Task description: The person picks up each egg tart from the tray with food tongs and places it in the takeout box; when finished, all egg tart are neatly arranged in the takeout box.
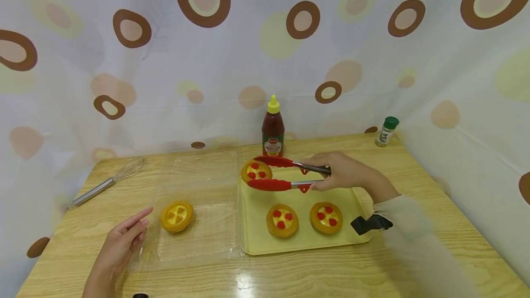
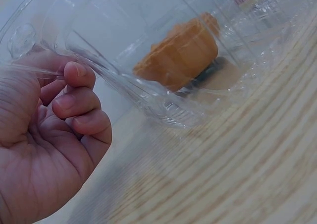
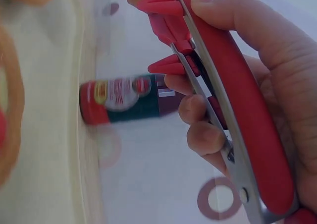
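My right hand (image 1: 343, 169) grips a pair of red-tipped tongs (image 1: 271, 185) around their handles. Between the tong heads is a round tart (image 1: 247, 169) with red pieces on top, above the left back corner of the yellow tray (image 1: 256, 229). Two similar tarts, a left one (image 1: 282, 220) and a right one (image 1: 326, 218), lie on that tray. On the left, an open clear plastic container (image 1: 215, 233) holds a tart with yellow wedges (image 1: 176, 216). My left hand (image 1: 122, 243) pinches the container's edge between thumb and forefinger, the other fingers curled, as the left wrist view shows.
Behind the tray stands a red sauce bottle (image 1: 273, 128) with a yellow cap, close to the tongs. A green-capped shaker (image 1: 387, 131) is at the back right. A whisk (image 1: 103, 185) lies at the left of the wooden table (image 1: 418, 187). Patterned cloth hangs behind.
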### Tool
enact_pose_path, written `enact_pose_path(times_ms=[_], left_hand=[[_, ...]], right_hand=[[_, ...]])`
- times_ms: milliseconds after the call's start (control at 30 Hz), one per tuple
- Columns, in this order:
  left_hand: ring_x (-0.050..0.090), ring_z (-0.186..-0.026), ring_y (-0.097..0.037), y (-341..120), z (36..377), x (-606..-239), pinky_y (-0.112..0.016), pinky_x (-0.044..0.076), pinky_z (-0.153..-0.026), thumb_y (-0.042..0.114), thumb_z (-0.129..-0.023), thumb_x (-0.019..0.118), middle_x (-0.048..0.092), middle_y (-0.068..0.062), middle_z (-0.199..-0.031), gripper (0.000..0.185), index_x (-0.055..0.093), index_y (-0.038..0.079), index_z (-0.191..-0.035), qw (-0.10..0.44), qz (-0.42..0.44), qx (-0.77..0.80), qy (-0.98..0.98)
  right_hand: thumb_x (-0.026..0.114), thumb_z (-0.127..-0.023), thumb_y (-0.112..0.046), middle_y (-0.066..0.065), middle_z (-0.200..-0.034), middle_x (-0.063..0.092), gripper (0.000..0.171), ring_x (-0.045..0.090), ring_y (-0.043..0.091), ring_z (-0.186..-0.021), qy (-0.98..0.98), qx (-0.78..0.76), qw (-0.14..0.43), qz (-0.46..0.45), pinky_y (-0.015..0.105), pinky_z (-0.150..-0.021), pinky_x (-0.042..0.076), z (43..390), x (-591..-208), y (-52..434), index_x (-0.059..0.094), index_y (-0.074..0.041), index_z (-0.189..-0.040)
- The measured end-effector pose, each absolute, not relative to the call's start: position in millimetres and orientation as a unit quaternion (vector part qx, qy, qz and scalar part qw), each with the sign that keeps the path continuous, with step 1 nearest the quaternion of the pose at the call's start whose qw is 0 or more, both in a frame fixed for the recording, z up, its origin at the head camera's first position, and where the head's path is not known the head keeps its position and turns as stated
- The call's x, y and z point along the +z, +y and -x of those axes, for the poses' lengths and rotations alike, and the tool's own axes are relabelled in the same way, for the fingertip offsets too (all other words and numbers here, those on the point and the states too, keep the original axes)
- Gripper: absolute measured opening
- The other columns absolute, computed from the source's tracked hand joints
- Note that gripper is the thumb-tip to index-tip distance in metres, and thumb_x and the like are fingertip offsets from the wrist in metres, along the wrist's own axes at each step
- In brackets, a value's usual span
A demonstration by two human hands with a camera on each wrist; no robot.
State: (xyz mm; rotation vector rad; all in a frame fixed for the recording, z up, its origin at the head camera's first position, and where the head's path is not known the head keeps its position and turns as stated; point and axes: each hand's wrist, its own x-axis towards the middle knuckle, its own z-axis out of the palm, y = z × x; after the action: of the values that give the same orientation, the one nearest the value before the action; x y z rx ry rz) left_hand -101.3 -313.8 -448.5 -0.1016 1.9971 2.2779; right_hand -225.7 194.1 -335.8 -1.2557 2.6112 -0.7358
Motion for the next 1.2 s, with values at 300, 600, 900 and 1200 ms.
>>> enact_pose_path(times_ms=[300,600,900,1200], left_hand=[[0.044,-0.061,-0.001,-314,103,-448,-0.015,0.039,-0.052,0.016,-0.093,0.051,0.050,0.009,-0.071,0.028,0.061,0.027,-0.116,0.057,0.038,0.745,0.663],[0.043,-0.058,-0.001,-313,103,-448,-0.015,0.037,-0.050,0.015,-0.093,0.051,0.050,0.008,-0.069,0.030,0.059,0.023,-0.120,0.052,0.037,0.746,0.663],[0.044,-0.060,-0.001,-312,104,-448,-0.015,0.037,-0.050,0.014,-0.093,0.051,0.051,0.008,-0.069,0.028,0.062,0.026,-0.116,0.048,0.035,0.751,0.658],[0.044,-0.059,-0.001,-312,103,-448,-0.015,0.037,-0.050,0.014,-0.093,0.051,0.051,0.008,-0.068,0.029,0.060,0.025,-0.118,0.049,0.026,0.749,0.660]], right_hand=[[0.071,-0.077,-0.029,0.004,-0.115,0.059,0.057,0.051,0.014,-0.086,0.848,-0.225,0.093,0.472,0.027,-0.072,0.043,222,-335,140,0.053,-0.011,-0.128],[0.069,-0.077,-0.028,0.003,-0.110,0.060,0.057,0.052,0.012,-0.083,0.843,-0.175,0.119,0.495,0.023,-0.074,0.044,216,-339,96,0.051,-0.009,-0.129],[0.068,-0.080,-0.031,0.004,-0.105,0.060,0.058,0.054,0.014,-0.088,0.857,-0.114,0.124,0.486,0.024,-0.077,0.046,201,-337,69,0.049,-0.012,-0.131],[0.069,-0.078,-0.031,0.001,-0.098,0.058,0.057,0.049,0.012,-0.078,0.875,-0.064,0.118,0.465,0.020,-0.067,0.044,196,-334,55,0.051,-0.016,-0.130]])
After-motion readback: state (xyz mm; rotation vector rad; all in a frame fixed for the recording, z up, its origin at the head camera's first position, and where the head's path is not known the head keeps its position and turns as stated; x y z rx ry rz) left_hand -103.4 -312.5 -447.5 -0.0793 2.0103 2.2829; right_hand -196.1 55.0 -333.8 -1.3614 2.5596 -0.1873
